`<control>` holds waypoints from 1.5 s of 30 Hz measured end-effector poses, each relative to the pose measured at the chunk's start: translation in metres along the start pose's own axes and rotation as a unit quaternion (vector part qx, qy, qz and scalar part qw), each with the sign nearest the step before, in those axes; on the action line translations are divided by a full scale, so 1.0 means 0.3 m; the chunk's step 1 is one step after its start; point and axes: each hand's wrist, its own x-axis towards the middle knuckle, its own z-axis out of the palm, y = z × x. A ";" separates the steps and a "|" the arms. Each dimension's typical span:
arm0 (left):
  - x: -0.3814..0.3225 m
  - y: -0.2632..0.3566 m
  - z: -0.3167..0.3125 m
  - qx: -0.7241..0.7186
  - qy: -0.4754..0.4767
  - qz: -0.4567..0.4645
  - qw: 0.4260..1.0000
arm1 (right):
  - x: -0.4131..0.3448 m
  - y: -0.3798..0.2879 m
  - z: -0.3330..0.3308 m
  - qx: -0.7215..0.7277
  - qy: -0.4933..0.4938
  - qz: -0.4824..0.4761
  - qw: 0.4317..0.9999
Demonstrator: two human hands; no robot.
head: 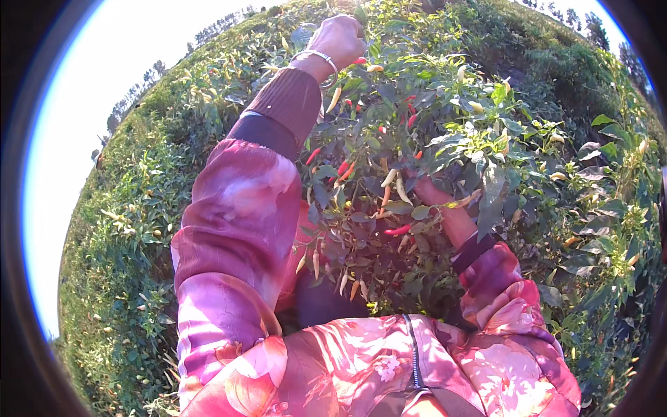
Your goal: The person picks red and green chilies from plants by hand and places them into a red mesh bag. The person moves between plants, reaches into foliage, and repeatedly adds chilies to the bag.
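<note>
Chili pepper plants [365, 104] bearing red, orange and pale yellow peppers fill the space before me. My left hand [341, 39], with a metal bangle at the wrist, reaches far forward at the top of the plant. Its fingers are curled beside a green leaf; what they hold, if anything, is hidden. Lower down, my right hand [419, 182] goes in among the foliage, its fingers covered by leaves. Near it hang a pale pepper [402, 188] and an orange pepper [385, 198]. A bright red pepper [398, 230] hangs below, left of my right forearm.
More pepper plants [140, 219] crowd the left side, and others [599, 208] stand close on the right. Dense greenery [552, 57] continues behind. A row of trees [140, 83] lines the far edge of the field. My legs are partly under the low branches.
</note>
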 end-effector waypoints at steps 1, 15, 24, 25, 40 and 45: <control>0.013 0.004 0.023 0.025 -0.051 -0.004 0.998 | -0.012 -0.003 -0.005 0.001 -0.005 0.003 1.000; -0.033 0.040 0.084 0.203 -0.197 -0.030 0.959 | -0.050 -0.004 -0.004 0.007 -0.053 0.011 0.999; -0.053 -0.045 -0.045 -0.152 -0.334 -0.131 0.921 | -0.102 -0.021 -0.013 0.020 -0.066 0.028 0.997; -0.086 -0.037 -0.056 -0.192 -0.302 -0.117 0.927 | -0.096 -0.021 -0.014 0.022 -0.066 0.028 0.997; -0.123 -0.494 -0.097 -0.629 0.027 -0.361 0.688 | -0.049 -0.046 -0.013 0.042 -0.063 0.023 0.997; -0.120 -0.453 0.093 -0.410 -0.103 -0.404 0.811 | -0.069 -0.041 -0.022 0.043 -0.064 0.030 0.997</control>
